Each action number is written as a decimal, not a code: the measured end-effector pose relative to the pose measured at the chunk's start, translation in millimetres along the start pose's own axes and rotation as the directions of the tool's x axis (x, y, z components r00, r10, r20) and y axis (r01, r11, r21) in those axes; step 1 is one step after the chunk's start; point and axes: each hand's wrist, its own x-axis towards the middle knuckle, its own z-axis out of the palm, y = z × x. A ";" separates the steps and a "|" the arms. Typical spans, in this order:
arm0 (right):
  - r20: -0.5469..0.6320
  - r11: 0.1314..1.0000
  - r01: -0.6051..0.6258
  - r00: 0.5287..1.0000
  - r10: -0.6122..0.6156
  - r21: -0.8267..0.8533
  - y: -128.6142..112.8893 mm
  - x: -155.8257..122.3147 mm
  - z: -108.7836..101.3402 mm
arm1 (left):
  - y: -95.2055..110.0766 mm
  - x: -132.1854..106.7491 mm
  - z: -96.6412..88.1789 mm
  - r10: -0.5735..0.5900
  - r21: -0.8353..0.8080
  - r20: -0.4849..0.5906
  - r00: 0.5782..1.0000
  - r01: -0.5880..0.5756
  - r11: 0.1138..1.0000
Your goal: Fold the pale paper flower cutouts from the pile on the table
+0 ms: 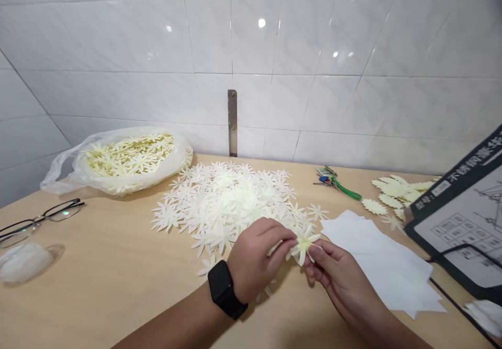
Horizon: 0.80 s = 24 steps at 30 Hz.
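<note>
Between my two hands, above the table's front part, is a pale yellow-white flower cutout (305, 243) with narrow petals. My right hand (333, 268) pinches it from the right, thumb on top near its centre. From the left, my left hand (261, 249) closes its fingertips on the flower's left petals; a black watch (227, 289) is on that wrist. Whether the flower is one layer or several I cannot tell. Just behind my left hand spreads a large loose pile of similar white flower cutouts (235, 192), partly hidden by the hand.
A plastic bag (180, 150) full of cutouts lies back left, near eyeglasses (39, 219) and a white bundle (25, 263). To the right are keys with a green strap (347, 189), white sheets (376, 255), leaf-shaped pieces (396, 189) and a dark printed box (466, 208).
</note>
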 end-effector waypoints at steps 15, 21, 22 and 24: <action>0.064 1.000 -0.015 0.998 0.016 -0.023 2.6 -0.9 2.5 | 14.0 1.5 16.3 -0.508 -0.338 0.229 0.830 0.557 0.758; 0.115 0.998 0.017 0.993 -0.010 -0.057 4.9 1.1 -0.4 | 4.3 8.3 8.9 -0.618 -0.454 0.213 0.757 0.637 0.623; 0.119 0.997 0.029 0.993 -0.021 -0.068 5.3 1.3 -0.5 | 1.6 9.4 7.1 -0.639 -0.473 0.188 0.746 0.639 0.606; 0.116 0.995 0.053 0.992 -0.043 -0.088 5.6 1.0 0.1 | -4.9 11.2 3.1 -0.680 -0.489 0.114 0.724 0.636 0.596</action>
